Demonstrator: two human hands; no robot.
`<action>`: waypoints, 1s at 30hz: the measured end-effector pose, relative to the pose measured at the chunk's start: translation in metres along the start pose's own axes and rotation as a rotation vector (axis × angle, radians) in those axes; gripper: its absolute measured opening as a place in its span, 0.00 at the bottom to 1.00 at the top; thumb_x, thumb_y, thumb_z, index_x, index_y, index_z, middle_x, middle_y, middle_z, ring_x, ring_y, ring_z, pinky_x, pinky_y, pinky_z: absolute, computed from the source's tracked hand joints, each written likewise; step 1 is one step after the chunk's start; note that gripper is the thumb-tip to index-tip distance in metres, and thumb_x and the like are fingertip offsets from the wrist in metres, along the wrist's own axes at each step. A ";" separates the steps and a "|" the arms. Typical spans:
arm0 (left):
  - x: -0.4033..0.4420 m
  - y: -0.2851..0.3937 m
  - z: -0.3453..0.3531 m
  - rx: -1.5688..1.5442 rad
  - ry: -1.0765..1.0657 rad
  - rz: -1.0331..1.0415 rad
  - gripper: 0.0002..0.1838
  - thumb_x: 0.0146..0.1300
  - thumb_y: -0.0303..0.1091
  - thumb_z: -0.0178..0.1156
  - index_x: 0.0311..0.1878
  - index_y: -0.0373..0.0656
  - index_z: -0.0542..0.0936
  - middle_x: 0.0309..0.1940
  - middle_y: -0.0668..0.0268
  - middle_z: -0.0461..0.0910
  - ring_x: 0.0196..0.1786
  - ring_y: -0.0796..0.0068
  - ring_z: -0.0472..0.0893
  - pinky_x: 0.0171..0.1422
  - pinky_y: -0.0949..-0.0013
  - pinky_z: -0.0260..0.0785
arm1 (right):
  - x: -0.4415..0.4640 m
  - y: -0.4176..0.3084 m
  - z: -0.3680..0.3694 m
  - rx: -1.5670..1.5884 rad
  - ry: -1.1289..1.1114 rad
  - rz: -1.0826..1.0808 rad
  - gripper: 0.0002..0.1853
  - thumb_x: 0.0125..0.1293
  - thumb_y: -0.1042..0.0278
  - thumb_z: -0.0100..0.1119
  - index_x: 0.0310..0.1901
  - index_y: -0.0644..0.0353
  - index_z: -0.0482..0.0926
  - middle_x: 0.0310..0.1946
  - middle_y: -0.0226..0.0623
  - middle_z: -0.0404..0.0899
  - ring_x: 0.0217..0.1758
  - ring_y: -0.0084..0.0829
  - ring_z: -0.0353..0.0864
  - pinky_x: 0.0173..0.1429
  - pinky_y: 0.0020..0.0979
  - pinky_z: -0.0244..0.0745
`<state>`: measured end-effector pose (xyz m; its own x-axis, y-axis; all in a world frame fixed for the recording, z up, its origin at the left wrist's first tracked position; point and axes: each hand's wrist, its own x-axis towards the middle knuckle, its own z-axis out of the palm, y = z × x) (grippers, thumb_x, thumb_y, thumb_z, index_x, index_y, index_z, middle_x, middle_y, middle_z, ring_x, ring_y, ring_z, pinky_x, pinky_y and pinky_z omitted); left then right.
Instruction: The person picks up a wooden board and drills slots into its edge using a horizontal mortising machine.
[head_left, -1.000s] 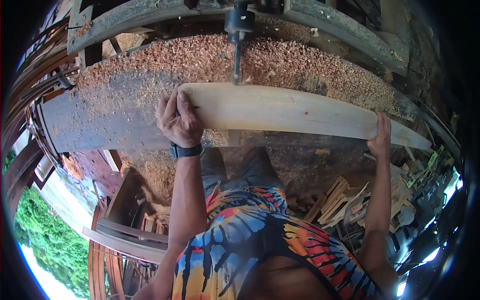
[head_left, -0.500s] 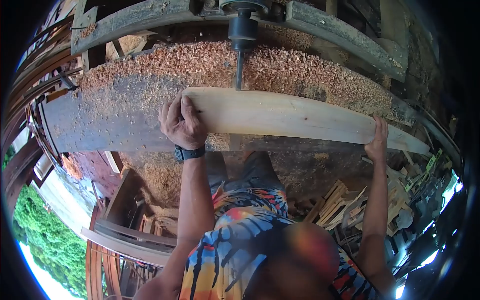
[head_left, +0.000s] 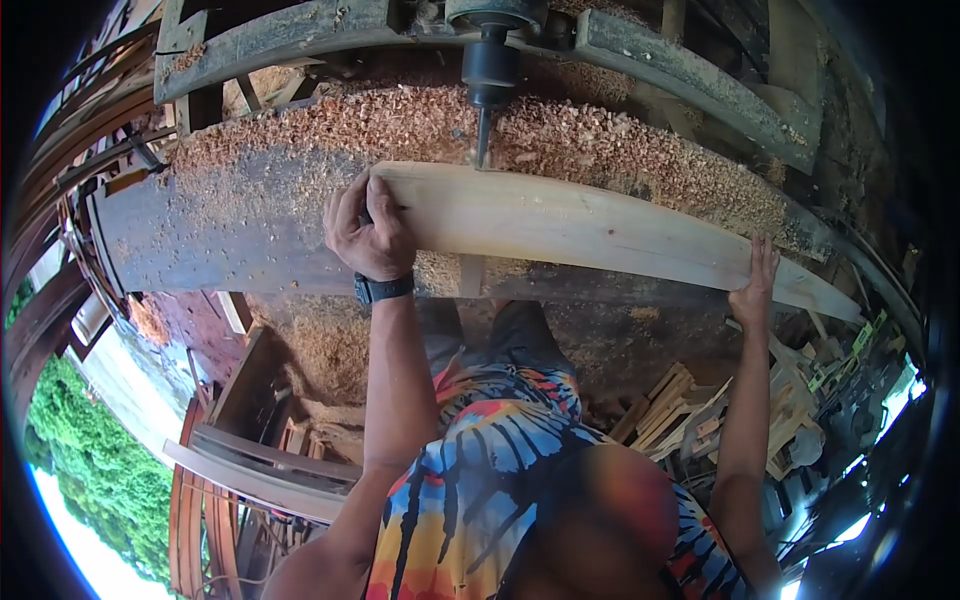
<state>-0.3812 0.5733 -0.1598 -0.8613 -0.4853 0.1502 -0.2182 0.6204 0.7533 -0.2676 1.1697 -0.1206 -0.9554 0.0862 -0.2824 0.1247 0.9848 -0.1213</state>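
A long pale wooden board (head_left: 560, 215) with a slight curve lies across the bench, its far edge at the bit (head_left: 484, 138) of a boring machine with a black chuck (head_left: 490, 64). My left hand (head_left: 370, 228), with a dark watch (head_left: 384, 288) at the wrist, grips the board's left end, the fingers bent over the end and thumb on top. Toward the narrower right end, my right hand (head_left: 756, 278) holds the near edge, fingers laid over the upper face. Whether the bit touches the wood I cannot tell.
Reddish shavings (head_left: 370, 120) cover the far side of the dark bench (head_left: 200, 240). A grey wooden beam (head_left: 690, 75) runs behind the bit. Offcuts (head_left: 665, 405) are piled at lower right, and more timber (head_left: 260, 475) stands at lower left.
The board's left end and my left hand have shifted slightly away from me. The bit appears a little farther right along the board's far edge. Both hands keep their hold.
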 end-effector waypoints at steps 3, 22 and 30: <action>0.002 0.003 0.002 -0.001 -0.003 -0.027 0.11 0.71 0.34 0.66 0.44 0.37 0.91 0.29 0.58 0.84 0.36 0.59 0.81 0.47 0.58 0.73 | 0.002 0.000 0.002 0.013 0.014 -0.018 0.59 0.47 0.86 0.62 0.86 0.38 0.61 0.87 0.48 0.54 0.88 0.69 0.48 0.91 0.60 0.46; 0.022 0.008 0.016 -0.135 -0.032 0.049 0.14 0.74 0.25 0.61 0.56 0.37 0.90 0.51 0.55 0.91 0.57 0.59 0.88 0.67 0.58 0.78 | 0.015 0.004 -0.003 -0.004 -0.007 0.022 0.59 0.49 0.87 0.62 0.86 0.36 0.60 0.88 0.41 0.54 0.89 0.64 0.48 0.93 0.56 0.44; 0.028 -0.005 0.012 -0.312 -0.263 -0.059 0.15 0.85 0.31 0.55 0.61 0.38 0.88 0.57 0.60 0.91 0.59 0.69 0.88 0.66 0.66 0.79 | 0.014 0.005 0.007 -0.055 0.013 0.106 0.59 0.50 0.90 0.58 0.85 0.33 0.59 0.86 0.41 0.57 0.88 0.69 0.48 0.91 0.56 0.52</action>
<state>-0.4096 0.5644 -0.1675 -0.9483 -0.3153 -0.0370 -0.1555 0.3599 0.9199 -0.2787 1.1749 -0.1324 -0.9412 0.1916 -0.2783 0.2103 0.9769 -0.0388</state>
